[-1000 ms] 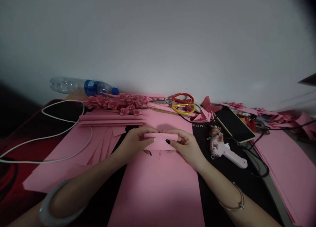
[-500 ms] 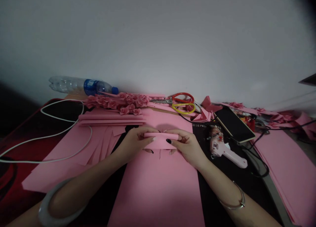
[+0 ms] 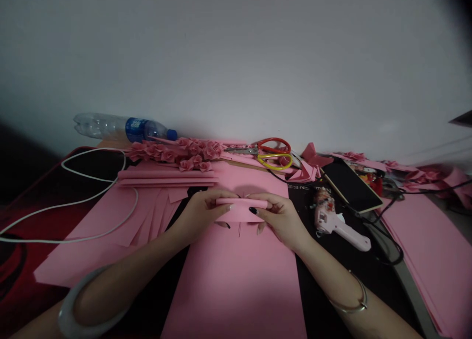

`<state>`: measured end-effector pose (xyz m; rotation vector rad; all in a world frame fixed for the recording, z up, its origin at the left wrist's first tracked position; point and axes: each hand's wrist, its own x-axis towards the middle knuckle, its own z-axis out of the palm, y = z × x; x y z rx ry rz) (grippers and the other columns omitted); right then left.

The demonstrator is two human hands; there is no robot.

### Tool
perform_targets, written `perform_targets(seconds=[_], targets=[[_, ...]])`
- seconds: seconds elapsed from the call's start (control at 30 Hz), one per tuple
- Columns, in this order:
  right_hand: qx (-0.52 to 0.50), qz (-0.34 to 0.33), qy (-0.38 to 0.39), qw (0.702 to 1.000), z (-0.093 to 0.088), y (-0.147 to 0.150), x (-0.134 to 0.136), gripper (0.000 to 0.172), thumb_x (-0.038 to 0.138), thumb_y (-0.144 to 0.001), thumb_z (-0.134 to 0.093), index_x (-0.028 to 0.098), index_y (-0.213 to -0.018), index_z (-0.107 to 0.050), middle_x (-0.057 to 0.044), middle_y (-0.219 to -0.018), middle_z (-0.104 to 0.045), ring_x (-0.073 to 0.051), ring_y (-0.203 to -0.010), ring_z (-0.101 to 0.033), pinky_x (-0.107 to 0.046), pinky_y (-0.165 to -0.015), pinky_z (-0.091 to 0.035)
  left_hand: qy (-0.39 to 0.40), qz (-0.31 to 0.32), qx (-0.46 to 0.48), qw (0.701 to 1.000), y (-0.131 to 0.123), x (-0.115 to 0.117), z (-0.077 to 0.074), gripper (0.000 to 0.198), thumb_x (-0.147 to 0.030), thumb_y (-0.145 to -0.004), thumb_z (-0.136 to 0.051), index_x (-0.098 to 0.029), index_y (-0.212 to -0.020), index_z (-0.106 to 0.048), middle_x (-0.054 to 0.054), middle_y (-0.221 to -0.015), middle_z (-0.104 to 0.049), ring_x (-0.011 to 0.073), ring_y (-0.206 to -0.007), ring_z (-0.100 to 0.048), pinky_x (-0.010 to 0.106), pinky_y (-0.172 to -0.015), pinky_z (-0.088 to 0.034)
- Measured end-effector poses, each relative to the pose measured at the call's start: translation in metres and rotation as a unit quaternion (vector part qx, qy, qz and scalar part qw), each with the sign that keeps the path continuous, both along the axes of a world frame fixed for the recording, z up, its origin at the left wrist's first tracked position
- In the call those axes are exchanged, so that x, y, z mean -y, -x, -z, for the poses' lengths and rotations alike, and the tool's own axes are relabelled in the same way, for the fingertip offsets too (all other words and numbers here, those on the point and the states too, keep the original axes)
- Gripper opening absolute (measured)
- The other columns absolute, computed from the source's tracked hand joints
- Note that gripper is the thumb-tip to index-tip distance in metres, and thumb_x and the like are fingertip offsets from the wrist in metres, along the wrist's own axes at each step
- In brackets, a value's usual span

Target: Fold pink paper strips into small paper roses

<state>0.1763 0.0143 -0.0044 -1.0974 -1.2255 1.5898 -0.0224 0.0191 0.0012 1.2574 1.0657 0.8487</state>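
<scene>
Holding pink paper [image 3: 241, 210] — left hand [image 3: 201, 215], right hand [image 3: 282, 218] (black nails [image 3: 252, 210]).

We can read nothing for certain: the blue label [image 3: 134, 130] on the plastic bottle [image 3: 103, 127] bears white characters. The black mat [image 3: 313, 285] shows small white lettering [image 3: 298, 186], also too blurred.

Desk mat [image 3: 324, 280], pink paper sheets [image 3: 232, 285], glue gun [image 3: 334, 226]
</scene>
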Motion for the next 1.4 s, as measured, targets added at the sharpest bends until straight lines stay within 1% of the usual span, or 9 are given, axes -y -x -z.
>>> perform_targets(seconds=[0.27,0.53,0.67,0.83,0.93,1.13,1.4], targets=[[-0.003,-0.007,-0.006,1.0,0.0022,-0.0009,-0.0008,0.028,0.015,-0.071,-0.067,0.022,-0.097,-0.069,0.0,-0.082,-0.066,-0.007,-0.053,-0.057,-0.021,-0.046,-0.057,-0.003,0.005,0.005,1.0,0.0003,0.0002,-0.0003,0.021,-0.02,-0.074,-0.058,-0.017,-0.093,-0.066,0.004,-0.092,-0.06,0.0157,-0.076,-0.06,0.021,-0.048,-0.059],[0.002,0.008,0.005,1.0,0.0004,0.0004,0.0002,0.028,0.015,-0.069,-0.068,0.022,-0.097,-0.069,0.0,-0.082,-0.067,-0.009,-0.058,-0.059,-0.023,-0.052,-0.059,0.021,0.001,0.007,1.0,0.0001,-0.0008,-0.0009,0.024,-0.022,-0.072,-0.061,-0.017,-0.095,-0.065,0.004,-0.094,-0.061,0.0169,-0.077,-0.06,0.024,-0.051,-0.059],[0.001,0.012,0.004,1.0,-0.0001,0.0008,0.0003,0.028,0.014,-0.069,-0.068,0.022,-0.096,-0.07,0.0,-0.082,-0.067,-0.009,-0.059,-0.06,-0.022,-0.051,-0.059,0.03,-0.001,0.01,0.999,0.0001,-0.0009,-0.0006,0.024,-0.022,-0.072,-0.062,-0.018,-0.096,-0.064,0.003,-0.097,-0.06,0.0157,-0.077,-0.06,0.024,-0.051,-0.06],[0.004,0.007,0.004,1.0,-0.0005,0.0005,0.0001,0.029,0.014,-0.07,-0.068,0.022,-0.097,-0.069,0.0,-0.081,-0.067,-0.009,-0.059,-0.06,-0.022,-0.052,-0.059,0.034,-0.009,0.017,0.999,-0.0009,-0.0006,-0.0024,0.025,-0.021,-0.073,-0.061,-0.017,-0.098,-0.064,0.002,-0.089,-0.061,0.0149,-0.076,-0.06,0.022,-0.05,-0.06],[0.004,0.001,0.002,1.0,-0.0002,-0.0001,0.0,0.029,0.014,-0.071,-0.066,0.022,-0.099,-0.068,0.001,-0.082,-0.067,-0.008,-0.058,-0.061,-0.022,-0.053,-0.059,0.037,-0.014,0.012,0.999,-0.0012,0.0,-0.0039,0.025,-0.022,-0.073,-0.061,-0.017,-0.097,-0.065,0.002,-0.086,-0.062,0.0157,-0.075,-0.06,0.023,-0.05,-0.06],[0.007,-0.004,0.0,1.0,0.0009,-0.0006,0.0,0.029,0.016,-0.072,-0.066,0.022,-0.1,-0.068,0.0,-0.085,-0.067,-0.01,-0.061,-0.061,-0.023,-0.053,-0.059,0.039,-0.017,0.022,0.999,-0.0009,0.0008,-0.0032,0.027,-0.025,-0.072,-0.061,-0.018,-0.098,-0.065,0.002,-0.087,-0.064,0.0187,-0.078,-0.061,0.025,-0.051,-0.06],[0.009,-0.003,0.002,1.0,0.0007,-0.0005,0.0001,0.029,0.015,-0.072,-0.065,0.022,-0.1,-0.067,0.0,-0.083,-0.067,-0.009,-0.061,-0.062,-0.022,-0.053,-0.059,0.038,-0.015,0.018,0.999,-0.0005,0.0014,-0.0033,0.027,-0.028,-0.074,-0.06,-0.018,-0.098,-0.065,0.002,-0.087,-0.064,0.0181,-0.078,-0.061,0.025,-0.051,-0.06]])
